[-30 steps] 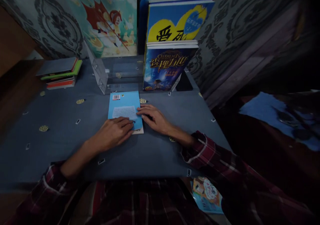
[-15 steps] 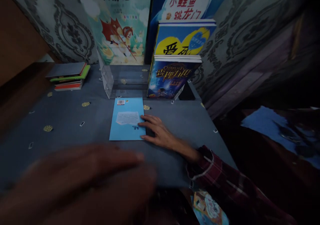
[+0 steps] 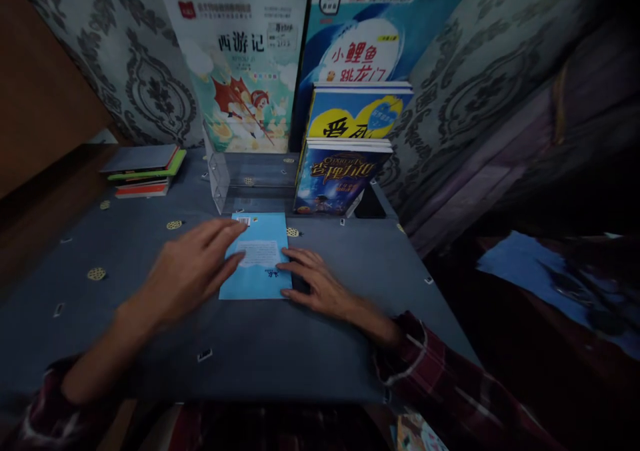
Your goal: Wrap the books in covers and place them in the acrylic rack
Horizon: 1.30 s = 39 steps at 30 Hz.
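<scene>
A light blue book [image 3: 257,284] lies flat on the table with its back cover up, a barcode at its top left corner. My right hand [image 3: 320,283] rests at the book's right edge, fingers stretched out and touching the cover. Over the left side of the book is my left hand [image 3: 195,261], its fingers extended and apart from the thumb; whether they touch the cover I cannot tell. Just behind the book stands a clear acrylic book rack [image 3: 219,177].
In the rack stand a tall white-and-green book [image 3: 245,57], a blue book [image 3: 365,37], a blue-and-yellow book [image 3: 345,114] and a dark blue book [image 3: 335,177]. A stack of books [image 3: 143,167] lies at the left back. A dark object [image 3: 371,203] sits right of the rack.
My left hand has moved from close to the camera, forward to the book's left side. My right hand has stayed on the book. The view has tilted up slightly.
</scene>
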Available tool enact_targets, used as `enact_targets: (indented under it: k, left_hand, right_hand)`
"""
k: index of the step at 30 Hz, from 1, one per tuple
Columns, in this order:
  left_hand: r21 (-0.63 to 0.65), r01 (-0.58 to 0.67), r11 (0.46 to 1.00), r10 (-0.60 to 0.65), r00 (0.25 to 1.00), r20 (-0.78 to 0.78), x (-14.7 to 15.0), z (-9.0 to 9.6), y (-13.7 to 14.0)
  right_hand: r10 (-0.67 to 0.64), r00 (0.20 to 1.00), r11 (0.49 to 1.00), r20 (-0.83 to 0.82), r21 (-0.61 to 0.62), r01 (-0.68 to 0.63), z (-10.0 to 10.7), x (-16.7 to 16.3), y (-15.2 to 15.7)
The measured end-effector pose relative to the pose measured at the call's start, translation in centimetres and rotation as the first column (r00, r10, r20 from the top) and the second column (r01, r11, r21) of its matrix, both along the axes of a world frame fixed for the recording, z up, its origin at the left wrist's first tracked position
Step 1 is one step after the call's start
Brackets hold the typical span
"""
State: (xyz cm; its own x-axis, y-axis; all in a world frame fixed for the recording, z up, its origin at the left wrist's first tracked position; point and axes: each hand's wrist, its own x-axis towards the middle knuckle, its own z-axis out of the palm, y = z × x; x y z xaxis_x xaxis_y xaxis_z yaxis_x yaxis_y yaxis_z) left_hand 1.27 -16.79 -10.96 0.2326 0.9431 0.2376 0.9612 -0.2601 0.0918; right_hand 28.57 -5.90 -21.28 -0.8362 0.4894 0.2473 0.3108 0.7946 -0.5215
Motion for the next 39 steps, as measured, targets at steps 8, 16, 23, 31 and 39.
enact_targets:
  k: [8,16,23,31,39]
  left_hand:
    - [-0.298,0.130,0.946,-0.137,0.991,-0.004,-2.4,-8.7,-0.2]
    - [-0.222,0.161,0.962,-0.158,0.987,0.030,-2.9,-9.3,-0.1]
    - [-0.130,0.193,0.972,-0.191,0.981,0.033,-2.6,-10.4,-0.6]
    - [-0.020,0.199,0.980,-0.199,0.973,-0.117,-2.0,-11.8,-0.7]
    - [0.097,0.218,0.971,-0.217,0.976,-0.018,-1.3,-9.9,-1.0]
  right_hand:
    - [0.013,0.998,1.000,0.069,0.019,-0.015,0.5,0.3,-1.0]
    - [-0.002,0.992,1.000,0.122,-0.002,0.002,0.5,0.2,-1.1]
    - [0.014,0.996,1.000,0.091,-0.014,-0.013,0.5,0.5,-1.3]
    - [0.010,0.997,0.999,0.072,-0.037,-0.008,-0.3,0.9,-1.3]
    - [0.004,0.995,1.000,0.103,-0.002,-0.003,-0.9,1.0,-0.9]
